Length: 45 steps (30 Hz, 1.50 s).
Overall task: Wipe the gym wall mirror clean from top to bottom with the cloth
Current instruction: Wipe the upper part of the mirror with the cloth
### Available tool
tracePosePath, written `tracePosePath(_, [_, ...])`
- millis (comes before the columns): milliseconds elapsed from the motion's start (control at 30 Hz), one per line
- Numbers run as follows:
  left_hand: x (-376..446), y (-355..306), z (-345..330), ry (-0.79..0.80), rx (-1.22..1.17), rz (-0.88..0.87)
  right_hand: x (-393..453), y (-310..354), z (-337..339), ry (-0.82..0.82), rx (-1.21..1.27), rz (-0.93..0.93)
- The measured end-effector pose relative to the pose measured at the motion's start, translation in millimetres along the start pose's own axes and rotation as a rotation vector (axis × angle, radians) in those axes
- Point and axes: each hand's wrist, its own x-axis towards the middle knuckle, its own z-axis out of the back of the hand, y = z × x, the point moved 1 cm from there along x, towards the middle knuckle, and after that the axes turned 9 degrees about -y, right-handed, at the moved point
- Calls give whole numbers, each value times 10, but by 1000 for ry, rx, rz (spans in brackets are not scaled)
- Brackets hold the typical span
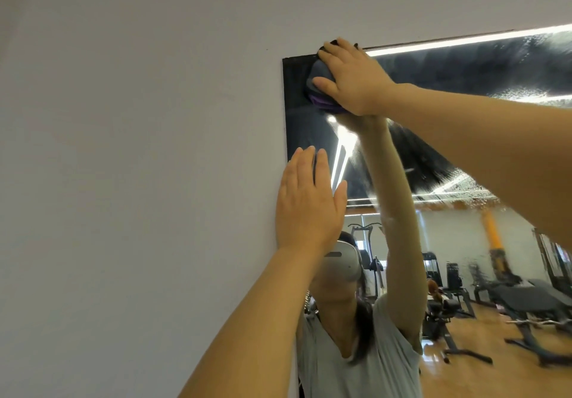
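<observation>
The right hand (353,80) presses a bunched dark cloth (322,88) against the mirror (464,137), right at the mirror's top left corner. Its fingers curl over the cloth, with the thumb hooked round the wad's left side. A purple fold shows at the bottom of the cloth, below the thumb.

The left hand (308,205) lies flat on the mirror's left edge, below the cloth and well apart from the right hand. Its fingers are straight, close together and pointing up; it holds nothing. Part of the palm overlaps the white wall (139,181) beside the mirror.

The mirror's upper glass, right of the cloth, carries wet streaks and droplets. Lower in the mirror, the reflection shows the person with one arm raised, and gym benches (510,308) on a wooden floor (483,376).
</observation>
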Motion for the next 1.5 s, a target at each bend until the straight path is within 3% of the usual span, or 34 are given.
tracePosePath(467, [-3, -7, -23, -53, 57, -24, 22, 304, -104, 2, 12, 21])
tracePosePath(833, [2, -5, 0, -41, 20, -12, -459, -434, 234, -10, -12, -101])
tracePosePath(1000, [-5, -13, -6, -5, -3, 10, -477, -375, 249, -18, 8, -175])
tracePosePath(1233, [-11, -16, 27, 46, -27, 37, -460, 37, 99, 55, 12, 102])
tracePosePath(1500, [5, -34, 49, 39, -20, 29, -438, 228, 6, 31, 15, 39])
